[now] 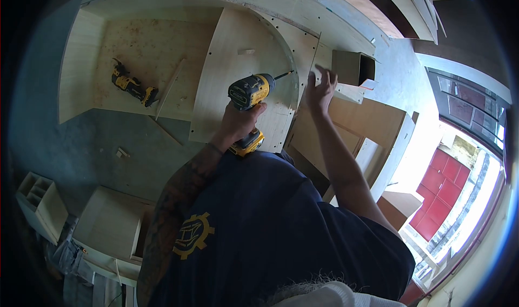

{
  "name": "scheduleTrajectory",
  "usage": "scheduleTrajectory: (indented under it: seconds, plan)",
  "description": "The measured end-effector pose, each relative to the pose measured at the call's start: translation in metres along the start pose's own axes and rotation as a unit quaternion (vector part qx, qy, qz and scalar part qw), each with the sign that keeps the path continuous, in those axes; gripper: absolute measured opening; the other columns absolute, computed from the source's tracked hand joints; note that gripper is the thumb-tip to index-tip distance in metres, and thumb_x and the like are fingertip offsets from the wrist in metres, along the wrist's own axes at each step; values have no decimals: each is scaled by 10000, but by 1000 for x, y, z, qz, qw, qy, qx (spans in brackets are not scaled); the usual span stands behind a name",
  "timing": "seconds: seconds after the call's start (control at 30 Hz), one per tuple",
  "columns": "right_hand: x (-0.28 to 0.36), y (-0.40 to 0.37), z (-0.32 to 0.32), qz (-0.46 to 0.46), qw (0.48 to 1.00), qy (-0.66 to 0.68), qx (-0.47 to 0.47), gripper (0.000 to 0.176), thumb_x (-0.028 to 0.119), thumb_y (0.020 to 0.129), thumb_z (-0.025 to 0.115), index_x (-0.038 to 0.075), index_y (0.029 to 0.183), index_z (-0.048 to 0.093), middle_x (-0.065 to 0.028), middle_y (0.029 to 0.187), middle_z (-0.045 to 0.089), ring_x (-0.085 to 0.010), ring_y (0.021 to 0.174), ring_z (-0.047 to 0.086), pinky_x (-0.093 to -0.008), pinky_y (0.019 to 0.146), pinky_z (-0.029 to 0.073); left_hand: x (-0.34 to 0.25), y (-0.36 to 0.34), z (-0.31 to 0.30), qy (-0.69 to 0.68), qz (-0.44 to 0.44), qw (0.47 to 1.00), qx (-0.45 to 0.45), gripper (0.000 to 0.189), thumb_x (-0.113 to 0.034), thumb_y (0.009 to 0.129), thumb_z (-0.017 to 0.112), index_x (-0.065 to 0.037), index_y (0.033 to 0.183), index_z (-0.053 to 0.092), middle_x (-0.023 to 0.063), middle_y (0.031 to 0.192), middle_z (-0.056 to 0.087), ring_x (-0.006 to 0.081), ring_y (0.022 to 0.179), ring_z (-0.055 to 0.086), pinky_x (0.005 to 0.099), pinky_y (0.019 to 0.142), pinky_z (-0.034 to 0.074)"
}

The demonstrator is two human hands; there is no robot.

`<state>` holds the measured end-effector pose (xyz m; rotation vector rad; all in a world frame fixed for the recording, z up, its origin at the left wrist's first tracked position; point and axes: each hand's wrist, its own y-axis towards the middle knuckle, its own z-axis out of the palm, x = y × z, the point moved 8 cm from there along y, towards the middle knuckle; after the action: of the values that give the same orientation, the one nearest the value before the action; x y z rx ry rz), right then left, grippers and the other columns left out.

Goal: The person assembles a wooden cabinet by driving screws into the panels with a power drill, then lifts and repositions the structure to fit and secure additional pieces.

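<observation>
My left hand (241, 122) is wrapped around the handle of a yellow and black cordless drill (253, 89). The drill's long bit points right, its tip over the curved edge strip of a pale wooden panel (216, 88). To the right, my right hand (321, 91) is raised with its fingers bent and apart, near the panel's right side and a small open box (346, 68). Nothing shows in that hand. A small wood offcut (246, 52) lies on the panel above the drill.
Another yellow and black power tool (132, 86) lies in the cabinet's left compartment, beside a thin wood strip (171, 88). Cabinet carcasses (111, 220) stand at lower left, with another carcass (373, 120) at right. Boards (405, 7) lean at upper right. A red door (440, 188) shows outside.
</observation>
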<state>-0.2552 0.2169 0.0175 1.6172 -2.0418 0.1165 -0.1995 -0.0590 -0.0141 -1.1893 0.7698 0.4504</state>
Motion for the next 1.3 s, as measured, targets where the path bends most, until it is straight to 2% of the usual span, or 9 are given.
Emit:
scheduleTrajectory:
  seconds: [0.03,0.13,0.33,0.43,0.5,0.6,0.73,0.8,1.3]
  plan:
    - [11,10,1,-123,989,-73,-36,314,177,955,637,111,1261,664,-174,1302,607,-323,1092,607,-458,955,482,0,-1,2,1,-2,1000,0,237,-252,902,689,-30,981,661,34,679,630,131,532,643,315,534,542]
    - [13,39,26,-170,983,-17,63,492,157,941,617,156,1427,545,-215,1489,457,-412,1338,451,-520,1095,391,-5,-1,7,5,30,999,-23,176,-222,936,690,-54,928,637,-26,615,552,65,499,547,264,502,478]
    - [2,46,61,-181,973,-82,113,492,206,977,544,212,1468,510,-186,1556,380,-411,1445,341,-528,1192,280,3,3,8,46,57,996,-49,230,-243,911,717,-38,990,648,-2,656,574,84,522,573,277,516,497]
    - [4,46,61,-178,974,-77,115,497,203,975,539,216,1471,507,-186,1561,375,-409,1444,346,-528,1197,265,0,4,9,69,57,995,-50,259,-238,905,720,-21,1025,645,14,696,596,94,554,594,296,533,518]
    - [4,46,61,-179,974,-76,114,495,212,979,535,217,1473,503,-189,1559,376,-409,1445,346,-529,1199,261,4,6,10,91,30,995,-37,399,-312,888,695,-8,1144,658,157,941,735,263,858,745,395,771,597]
    - [3,46,62,-181,974,-74,116,493,227,985,526,218,1477,496,-198,1559,374,-410,1447,346,-530,1205,252,0,7,10,99,36,994,-42,409,-320,888,697,-8,1150,658,165,958,736,269,870,745,400,781,596]
    - [3,46,62,-191,972,-73,116,492,216,988,532,179,1478,504,-246,1539,397,-427,1430,379,-529,1186,277,1,9,11,84,19,995,-41,411,-323,889,696,-11,1154,657,170,962,735,279,876,745,403,786,596]
    - [4,46,62,-190,972,-73,119,494,209,987,535,173,1479,502,-250,1537,396,-429,1429,378,-530,1186,279,-1,10,12,71,60,994,-57,273,-233,921,701,-6,1064,653,55,818,651,118,620,643,313,571,552]
    - [4,46,65,-182,972,-66,134,497,230,987,521,200,1482,489,-238,1565,356,-414,1459,332,-520,1219,230,-5,14,13,43,-9,998,-48,277,-260,904,715,-17,1015,644,38,730,615,121,583,624,309,552,525]
